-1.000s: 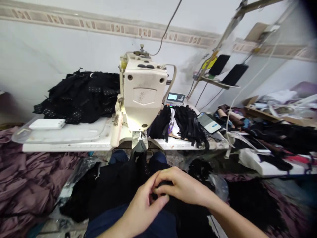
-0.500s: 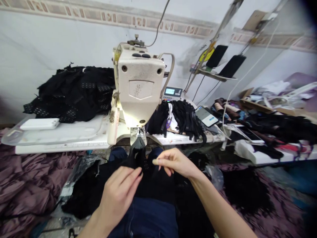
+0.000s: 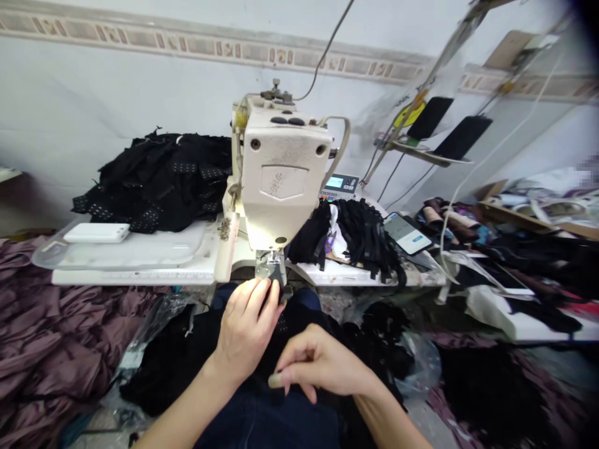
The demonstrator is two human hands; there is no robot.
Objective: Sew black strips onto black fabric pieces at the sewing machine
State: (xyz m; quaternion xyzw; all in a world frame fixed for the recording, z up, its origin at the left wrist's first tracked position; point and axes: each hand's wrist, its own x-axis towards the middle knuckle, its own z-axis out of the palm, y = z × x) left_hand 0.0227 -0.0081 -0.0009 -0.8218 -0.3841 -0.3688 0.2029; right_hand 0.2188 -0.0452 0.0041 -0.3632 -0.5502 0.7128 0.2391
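Observation:
My left hand (image 3: 246, 330) reaches up to the presser foot (image 3: 272, 269) of the cream sewing machine (image 3: 282, 176). Its fingers press together on the black fabric piece (image 3: 290, 321) that hangs down from the needle onto my lap. My right hand (image 3: 319, 368) rests lower, fingers curled in a pinch on the same black fabric above my dark blue trousers (image 3: 266, 419). The fabric has small dotted hook rows near my left fingertips.
A heap of black pieces (image 3: 159, 179) and a white flat box (image 3: 97, 232) lie on the table's clear tray (image 3: 116, 254) at left. Black strips (image 3: 360, 234), a phone (image 3: 405, 232), thread spools and clutter lie right. Mauve cloth (image 3: 47, 349) is piled at lower left.
My left hand has risen from my lap to the presser foot. My right hand first lifted, then dropped back toward my lap. The view shifted slightly.

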